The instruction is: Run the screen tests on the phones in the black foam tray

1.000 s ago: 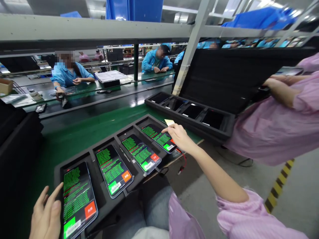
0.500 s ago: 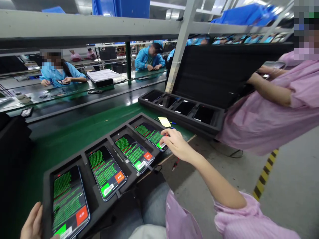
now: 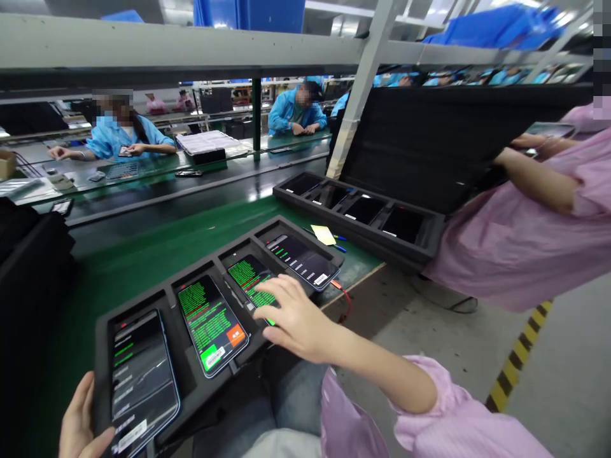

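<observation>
Here you are at the black foam tray (image 3: 102, 356), centre-left of the frame, four phones in its slots. Your right hand (image 3: 303, 321) is loosely open, fingers spread and bent, holding nothing, over the third phone from the left (image 3: 243, 270); whether a fingertip meets the glass, I can't tell. Touch with one fingertip, square to the screen, and lift the others so they don't brush it. Your wrist hides its lower edge, so raise your palm to see the green patch. Down at lower left, your left hand (image 3: 79, 423) is half open at the tray's outer wall, thumb by the leftmost phone (image 3: 146, 375); its grip is unclear. Steady by the foam, thumb off that screen, and mind the red cable (image 3: 349, 300).
</observation>
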The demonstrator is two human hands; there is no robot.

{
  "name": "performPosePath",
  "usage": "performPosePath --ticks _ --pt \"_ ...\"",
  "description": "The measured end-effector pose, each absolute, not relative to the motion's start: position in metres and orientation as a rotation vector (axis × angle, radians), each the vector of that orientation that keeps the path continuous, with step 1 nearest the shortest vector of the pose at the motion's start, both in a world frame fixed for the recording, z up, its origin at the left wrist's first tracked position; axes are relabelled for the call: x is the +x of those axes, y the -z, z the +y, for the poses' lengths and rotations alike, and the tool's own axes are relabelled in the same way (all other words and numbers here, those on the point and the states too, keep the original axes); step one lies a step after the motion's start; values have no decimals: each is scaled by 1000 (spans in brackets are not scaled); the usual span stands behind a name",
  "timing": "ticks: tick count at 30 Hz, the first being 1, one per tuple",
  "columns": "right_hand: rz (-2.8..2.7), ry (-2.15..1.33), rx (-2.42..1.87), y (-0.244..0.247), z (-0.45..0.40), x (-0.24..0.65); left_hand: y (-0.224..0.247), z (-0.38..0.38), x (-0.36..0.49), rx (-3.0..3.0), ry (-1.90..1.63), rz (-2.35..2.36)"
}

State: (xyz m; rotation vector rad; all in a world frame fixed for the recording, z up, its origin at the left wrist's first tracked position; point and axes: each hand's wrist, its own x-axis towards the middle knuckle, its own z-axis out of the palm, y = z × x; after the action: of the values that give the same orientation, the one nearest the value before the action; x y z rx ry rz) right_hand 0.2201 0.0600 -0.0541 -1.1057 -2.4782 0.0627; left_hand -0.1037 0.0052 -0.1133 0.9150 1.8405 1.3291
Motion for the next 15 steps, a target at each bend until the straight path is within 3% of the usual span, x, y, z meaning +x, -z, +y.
performPosePath --ticks 7,15 --pt "-2792 -143 -785 46 57 168 92 -3 -81 856 -1414 1749" --pt "-2719 -342 -876 33 69 171 93 8 -95 844 -1461 1704"
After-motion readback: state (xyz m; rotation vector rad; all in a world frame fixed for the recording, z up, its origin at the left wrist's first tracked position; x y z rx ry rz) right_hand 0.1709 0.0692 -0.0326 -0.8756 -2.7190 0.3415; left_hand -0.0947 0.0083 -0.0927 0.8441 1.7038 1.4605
